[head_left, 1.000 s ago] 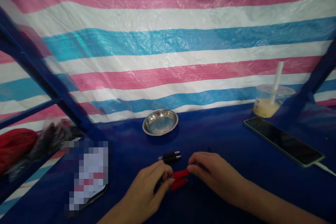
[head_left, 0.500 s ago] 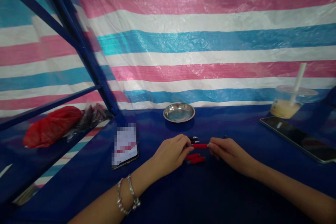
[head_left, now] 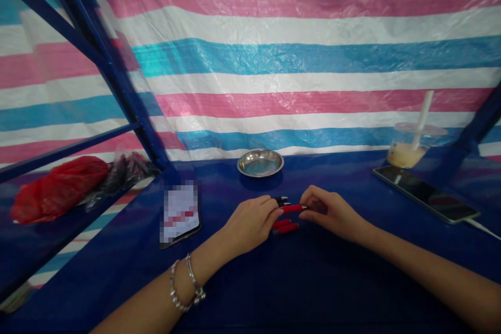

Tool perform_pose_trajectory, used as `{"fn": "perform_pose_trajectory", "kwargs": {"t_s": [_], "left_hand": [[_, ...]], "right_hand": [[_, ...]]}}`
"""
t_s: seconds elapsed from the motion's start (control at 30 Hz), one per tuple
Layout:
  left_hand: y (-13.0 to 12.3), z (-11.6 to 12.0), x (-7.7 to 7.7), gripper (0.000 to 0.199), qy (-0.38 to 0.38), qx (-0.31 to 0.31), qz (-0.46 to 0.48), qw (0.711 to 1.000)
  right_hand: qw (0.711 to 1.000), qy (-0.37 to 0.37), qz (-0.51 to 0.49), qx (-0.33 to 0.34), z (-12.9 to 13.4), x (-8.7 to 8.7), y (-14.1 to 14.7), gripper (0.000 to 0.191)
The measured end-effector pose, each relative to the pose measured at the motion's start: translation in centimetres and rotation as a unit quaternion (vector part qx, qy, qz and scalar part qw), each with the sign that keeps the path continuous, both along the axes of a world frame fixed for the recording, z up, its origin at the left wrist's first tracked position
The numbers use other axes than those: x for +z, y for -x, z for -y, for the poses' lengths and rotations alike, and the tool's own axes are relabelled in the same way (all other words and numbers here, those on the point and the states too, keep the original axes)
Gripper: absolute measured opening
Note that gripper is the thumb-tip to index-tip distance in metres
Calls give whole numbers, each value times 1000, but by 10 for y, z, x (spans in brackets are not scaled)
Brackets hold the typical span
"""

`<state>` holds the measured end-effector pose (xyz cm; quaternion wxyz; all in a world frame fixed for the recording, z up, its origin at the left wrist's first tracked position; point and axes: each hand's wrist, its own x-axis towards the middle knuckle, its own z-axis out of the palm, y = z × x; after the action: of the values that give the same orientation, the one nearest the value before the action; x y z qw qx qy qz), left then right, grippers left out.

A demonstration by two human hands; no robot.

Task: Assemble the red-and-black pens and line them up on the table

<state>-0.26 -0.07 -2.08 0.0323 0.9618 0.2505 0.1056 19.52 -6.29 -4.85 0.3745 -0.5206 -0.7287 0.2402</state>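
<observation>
My left hand [head_left: 252, 222] is closed on one end of a red pen [head_left: 291, 209], which lies level above the blue table. At its other end, the thumb and fingers of my right hand [head_left: 331, 211] are curled around the pale pointed tip in a pinch. Just below the held pen lie two short red pen barrels [head_left: 285, 228], their left ends partly hidden by my left hand. Dark pens with silvery tips [head_left: 282, 200] show behind my left fingers, mostly covered.
A shallow metal dish [head_left: 260, 163] stands at the table's back edge. One phone [head_left: 182, 211] lies at left, another phone [head_left: 426, 193] with a white cable at right. Behind that is a plastic cup [head_left: 409, 154] with a straw. A red bag [head_left: 60, 188] sits beyond the blue frame.
My right hand has shifted on the pen's end, its fingers now more arched, and the pointed tip shows. The view has turned slightly right.
</observation>
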Motion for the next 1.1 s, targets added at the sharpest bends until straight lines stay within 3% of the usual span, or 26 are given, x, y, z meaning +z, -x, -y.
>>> {"fn": "perform_pose_trajectory", "kwargs": {"t_s": [0.17, 0.33, 0.57, 0.83, 1.1], "left_hand": [[-3, 1, 1, 28, -14, -9, 7, 1000], [-6, 0, 0, 28, -23, -12, 6, 1000], [-8, -1, 1, 26, -32, -13, 6, 999], [-6, 1, 0, 23, -4, -26, 24, 999], [-6, 5, 2, 28, 40, -30, 36, 998]], "right_hand": [[991, 57, -111, 42, -1, 0, 0, 27], [981, 62, -176, 49, -1, 2, 1, 19], [990, 20, -137, 23, 4, 11, -2, 15], [987, 48, -147, 46, 2, 11, -3, 22], [996, -25, -87, -11, 5, 13, -2, 11]]}}
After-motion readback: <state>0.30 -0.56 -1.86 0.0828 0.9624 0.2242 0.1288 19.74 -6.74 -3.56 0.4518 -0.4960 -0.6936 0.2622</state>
